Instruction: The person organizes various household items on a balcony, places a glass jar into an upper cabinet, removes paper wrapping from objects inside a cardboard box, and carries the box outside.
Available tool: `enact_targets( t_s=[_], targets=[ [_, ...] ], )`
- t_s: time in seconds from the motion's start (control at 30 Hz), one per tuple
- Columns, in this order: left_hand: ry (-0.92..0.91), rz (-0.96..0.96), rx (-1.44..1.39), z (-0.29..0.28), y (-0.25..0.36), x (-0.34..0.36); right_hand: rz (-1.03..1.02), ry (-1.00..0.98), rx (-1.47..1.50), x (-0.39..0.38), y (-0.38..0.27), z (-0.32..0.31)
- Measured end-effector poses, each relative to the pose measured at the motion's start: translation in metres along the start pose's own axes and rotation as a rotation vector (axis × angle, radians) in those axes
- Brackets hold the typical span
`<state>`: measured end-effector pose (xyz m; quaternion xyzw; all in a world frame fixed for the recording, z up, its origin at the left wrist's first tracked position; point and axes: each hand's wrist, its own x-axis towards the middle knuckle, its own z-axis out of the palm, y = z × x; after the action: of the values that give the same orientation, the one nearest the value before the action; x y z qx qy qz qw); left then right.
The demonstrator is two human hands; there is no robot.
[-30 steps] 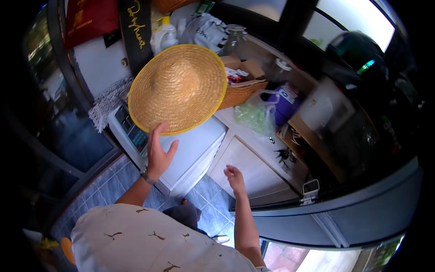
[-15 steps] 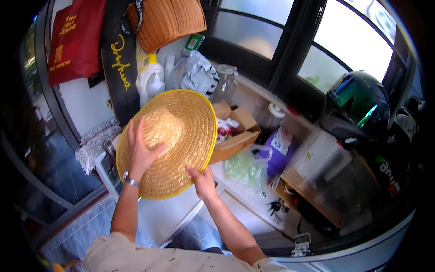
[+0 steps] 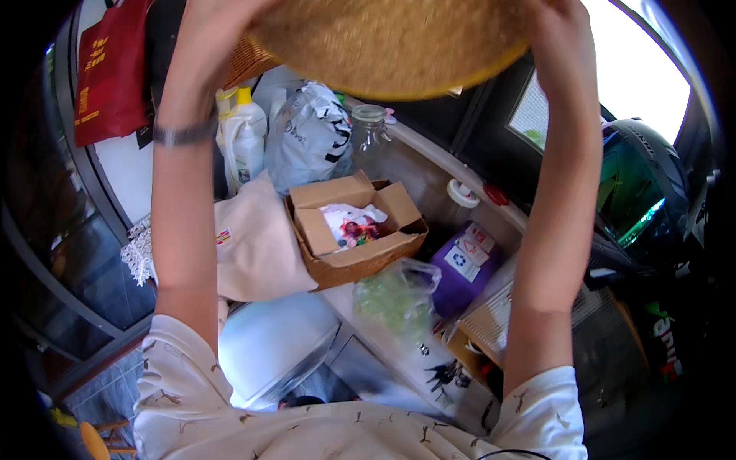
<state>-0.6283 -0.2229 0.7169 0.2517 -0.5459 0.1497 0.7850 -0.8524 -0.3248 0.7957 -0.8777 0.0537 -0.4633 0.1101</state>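
Observation:
A straw hat (image 3: 399, 54) with a yellow rim is raised high in front of me, cut off by the top of the picture. My left hand (image 3: 218, 27), above a wristwatch (image 3: 184, 135), grips its left side. On the opposite side my right hand (image 3: 558, 34) holds the brim. The fingertips of both hands are out of the picture or behind the hat. Below it, a beige cloth (image 3: 257, 249) lies beside an open cardboard box (image 3: 345, 268) with colourful small items inside.
On the counter are a plastic bag with green contents (image 3: 395, 303), a purple container (image 3: 466, 264), keys (image 3: 446, 374), a glass jar (image 3: 369, 142) and a white bottle (image 3: 247, 138). A dark helmet (image 3: 640, 184) sits at right; a red bag (image 3: 111, 73) hangs at left.
Both hands have lifted the straw hat from over the counter up to the top of the view. The beige cloth beside the box now shows.

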Motion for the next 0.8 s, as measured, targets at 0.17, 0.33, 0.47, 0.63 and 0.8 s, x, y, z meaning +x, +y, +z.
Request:
enact_targets(
  t_s=[0.17, 0.33, 0.47, 0.63, 0.8],
  targets=[
    [0.201, 0.147, 0.149, 0.079, -0.062, 0.078, -0.315, 0.495, -0.072, 0.044, 0.045, 0.008],
    [0.337, 0.28, 0.023, 0.154, -0.176, 0.13, -0.209, 0.655, -0.571, -0.035, 0.094, 0.014],
    [0.446, 0.198, -0.064, 0.199, -0.228, 0.151, 0.11, 0.255, -0.473, -0.137, 0.116, 0.064],
    [0.442, 0.128, 0.023, 0.225, -0.273, 0.196, 0.491, 0.079, -0.26, -0.221, 0.131, 0.072],
    [0.24, -0.133, 0.38, 0.224, -0.357, 0.226, 0.71, 0.123, -0.254, -0.279, 0.125, 0.051]
  ],
)
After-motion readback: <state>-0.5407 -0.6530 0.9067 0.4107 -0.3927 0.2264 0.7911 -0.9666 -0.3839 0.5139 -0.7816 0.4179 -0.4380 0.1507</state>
